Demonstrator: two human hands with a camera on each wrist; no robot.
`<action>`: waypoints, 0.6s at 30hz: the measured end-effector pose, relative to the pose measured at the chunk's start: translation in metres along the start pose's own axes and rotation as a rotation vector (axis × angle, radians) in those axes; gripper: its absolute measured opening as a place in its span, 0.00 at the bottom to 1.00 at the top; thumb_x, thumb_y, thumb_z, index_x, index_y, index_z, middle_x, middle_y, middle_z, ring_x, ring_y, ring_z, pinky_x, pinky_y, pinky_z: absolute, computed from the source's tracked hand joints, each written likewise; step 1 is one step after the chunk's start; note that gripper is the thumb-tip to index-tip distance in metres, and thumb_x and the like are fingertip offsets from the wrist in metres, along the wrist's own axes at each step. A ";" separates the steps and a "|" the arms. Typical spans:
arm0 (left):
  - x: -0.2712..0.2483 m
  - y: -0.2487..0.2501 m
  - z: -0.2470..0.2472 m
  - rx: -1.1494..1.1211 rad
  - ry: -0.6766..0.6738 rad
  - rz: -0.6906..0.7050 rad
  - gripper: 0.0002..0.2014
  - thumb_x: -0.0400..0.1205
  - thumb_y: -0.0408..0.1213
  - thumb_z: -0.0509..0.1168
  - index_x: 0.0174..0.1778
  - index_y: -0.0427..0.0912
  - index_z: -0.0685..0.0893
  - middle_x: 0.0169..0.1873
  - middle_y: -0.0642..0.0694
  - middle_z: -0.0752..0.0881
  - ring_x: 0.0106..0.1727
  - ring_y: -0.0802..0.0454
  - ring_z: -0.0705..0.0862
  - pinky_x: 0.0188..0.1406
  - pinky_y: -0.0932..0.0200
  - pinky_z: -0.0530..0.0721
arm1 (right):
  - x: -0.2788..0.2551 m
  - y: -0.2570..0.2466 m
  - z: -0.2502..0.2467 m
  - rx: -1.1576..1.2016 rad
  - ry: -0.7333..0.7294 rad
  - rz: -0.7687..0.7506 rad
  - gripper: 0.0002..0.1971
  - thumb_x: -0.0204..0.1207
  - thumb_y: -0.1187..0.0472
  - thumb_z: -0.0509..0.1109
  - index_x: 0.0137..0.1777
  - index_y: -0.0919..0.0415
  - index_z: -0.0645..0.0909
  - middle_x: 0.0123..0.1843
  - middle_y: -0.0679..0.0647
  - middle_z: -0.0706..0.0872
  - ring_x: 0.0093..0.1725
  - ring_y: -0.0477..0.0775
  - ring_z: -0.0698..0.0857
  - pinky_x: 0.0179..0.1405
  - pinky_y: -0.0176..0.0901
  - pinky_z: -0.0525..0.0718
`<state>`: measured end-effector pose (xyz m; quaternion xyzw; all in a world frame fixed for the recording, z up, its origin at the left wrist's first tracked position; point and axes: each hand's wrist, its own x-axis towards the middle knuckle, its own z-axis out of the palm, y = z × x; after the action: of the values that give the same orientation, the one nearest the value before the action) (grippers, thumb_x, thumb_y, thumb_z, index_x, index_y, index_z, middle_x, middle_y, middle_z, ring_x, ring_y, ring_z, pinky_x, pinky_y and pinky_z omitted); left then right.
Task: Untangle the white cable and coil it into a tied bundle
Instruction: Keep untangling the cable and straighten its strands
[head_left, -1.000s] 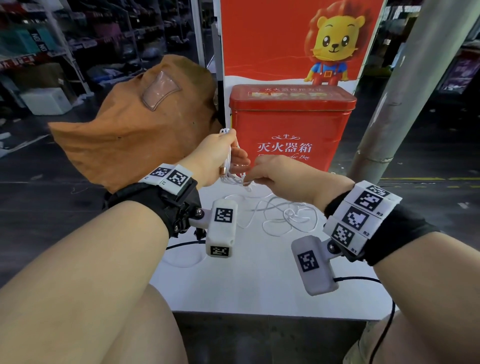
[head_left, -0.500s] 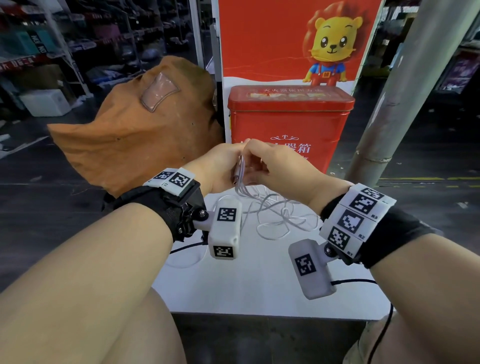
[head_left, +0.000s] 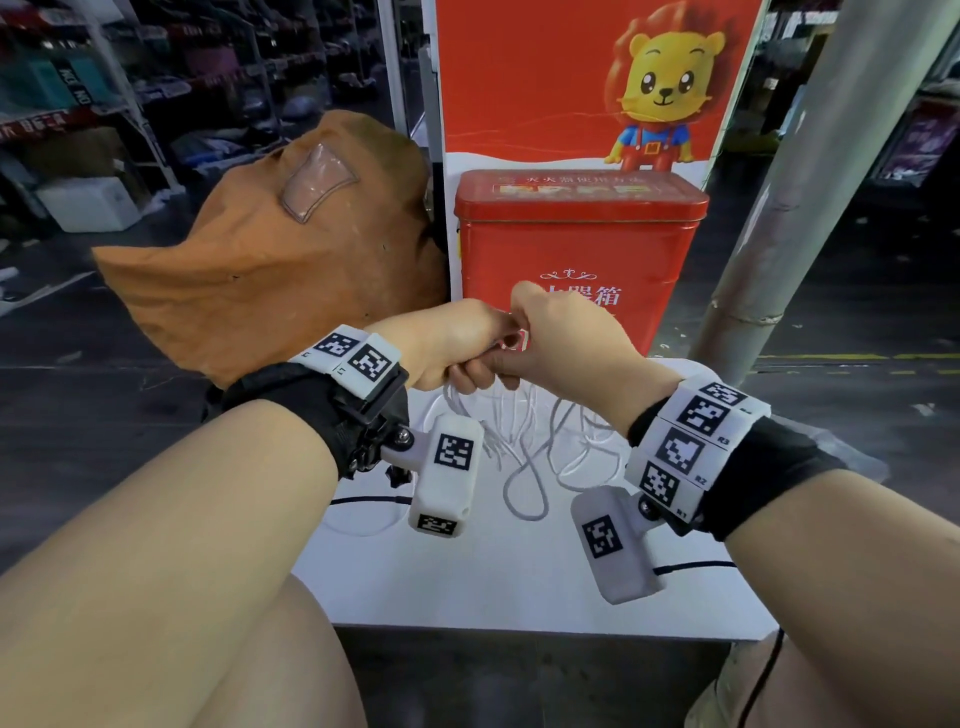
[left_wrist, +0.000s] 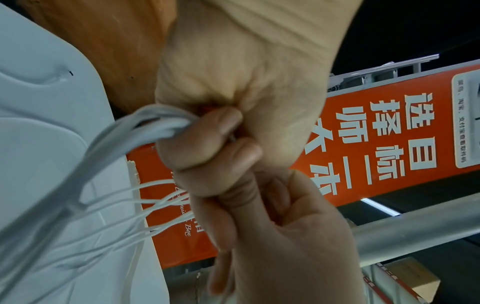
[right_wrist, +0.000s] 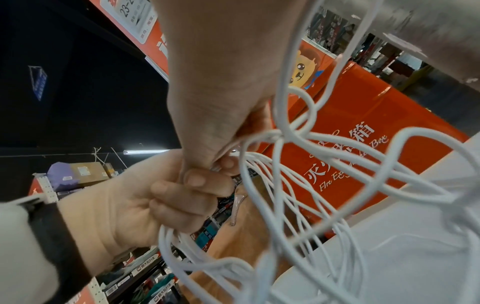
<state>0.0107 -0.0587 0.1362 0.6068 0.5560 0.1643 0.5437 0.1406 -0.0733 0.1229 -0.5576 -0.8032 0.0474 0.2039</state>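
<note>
Two hands are meeting above the white table (head_left: 519, 587), knuckles touching: the left hand (head_left: 447, 345) is curling its fingers (left_wrist: 207, 142) round a gathered bunch of the white cable (head_left: 524, 467), and the right hand (head_left: 566, 340) is pinching strands of the same cable right beside it. From the two grips the cable is hanging down in loose, crossing loops that are trailing onto the tabletop between the wrists; in the right wrist view the loops (right_wrist: 324, 174) are filling the foreground and hiding much of what is behind them. Just past the hands a red tin box (head_left: 576, 244) is standing on the table with its lid on, so what it is holding cannot be told. Behind it a red poster (head_left: 571, 78) with a cartoon lion is rising, to the left an orange-brown cloth bag (head_left: 270, 260) is slumping by the table, and to the right a grey pole (head_left: 810, 171) is leaning upward
</note>
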 end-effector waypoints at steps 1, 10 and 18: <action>-0.001 0.001 0.000 0.025 0.005 -0.006 0.15 0.87 0.39 0.49 0.39 0.38 0.75 0.20 0.44 0.79 0.13 0.60 0.60 0.10 0.71 0.54 | 0.000 0.000 0.001 0.057 -0.021 -0.026 0.22 0.68 0.45 0.75 0.35 0.53 0.62 0.29 0.45 0.73 0.28 0.49 0.72 0.24 0.43 0.66; 0.009 -0.012 -0.020 0.044 0.116 -0.026 0.19 0.88 0.47 0.51 0.33 0.44 0.69 0.14 0.52 0.64 0.13 0.58 0.56 0.12 0.68 0.51 | 0.000 0.021 0.014 0.338 -0.148 -0.021 0.13 0.79 0.49 0.68 0.46 0.58 0.71 0.41 0.53 0.82 0.41 0.53 0.82 0.38 0.39 0.76; 0.001 -0.008 -0.030 -0.019 0.111 0.160 0.12 0.83 0.50 0.65 0.43 0.44 0.76 0.18 0.54 0.63 0.17 0.60 0.57 0.14 0.67 0.55 | -0.004 0.033 0.018 0.378 -0.320 0.063 0.10 0.78 0.56 0.70 0.56 0.59 0.84 0.46 0.47 0.87 0.43 0.47 0.85 0.43 0.34 0.81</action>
<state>-0.0173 -0.0449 0.1401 0.6339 0.5336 0.2458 0.5031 0.1636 -0.0619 0.0954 -0.5197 -0.7845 0.2907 0.1732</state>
